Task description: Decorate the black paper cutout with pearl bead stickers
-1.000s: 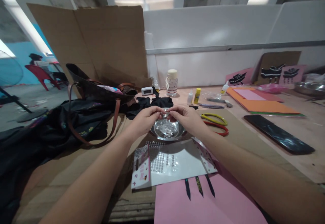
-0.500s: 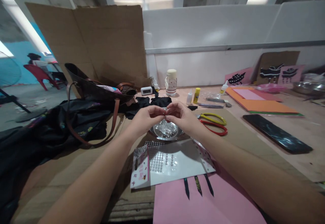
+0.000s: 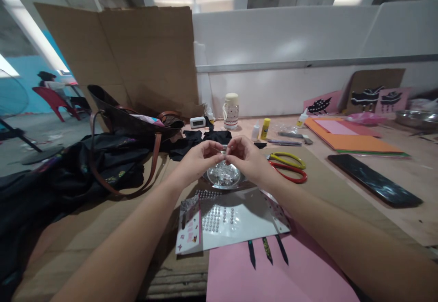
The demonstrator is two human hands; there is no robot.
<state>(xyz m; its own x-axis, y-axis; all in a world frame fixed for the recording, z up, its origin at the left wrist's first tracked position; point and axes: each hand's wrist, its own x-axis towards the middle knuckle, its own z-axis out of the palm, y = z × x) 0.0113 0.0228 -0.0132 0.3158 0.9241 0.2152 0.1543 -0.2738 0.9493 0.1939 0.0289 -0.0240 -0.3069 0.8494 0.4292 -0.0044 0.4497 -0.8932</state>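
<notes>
Over a round metal bowl (image 3: 224,178) my two hands meet, fingertips close together. My left hand (image 3: 201,158) is pinched closed, and so is my right hand (image 3: 244,156); whatever they pinch is too small to make out. Small shiny pieces lie in the bowl. Nearer to me rests a white sheet (image 3: 249,222) bearing rows of silvery stick-on beads (image 3: 212,217), with a printed card flap (image 3: 189,229) at its left. Under its front edge is pink paper (image 3: 246,279) with dark pointed strips (image 3: 267,250) on it.
Scissors (image 3: 289,167) with yellow and red handles and a black phone (image 3: 372,179) lie to the right. Behind stand a glue stick (image 3: 264,128), a small glue bottle (image 3: 255,131) and a drinking bottle (image 3: 231,111). A brown bag (image 3: 133,124) and black cloth (image 3: 112,165) fill the left.
My fingertips have drawn slightly apart, and the right hand has shifted a little to the right. Everything else stays in place.
</notes>
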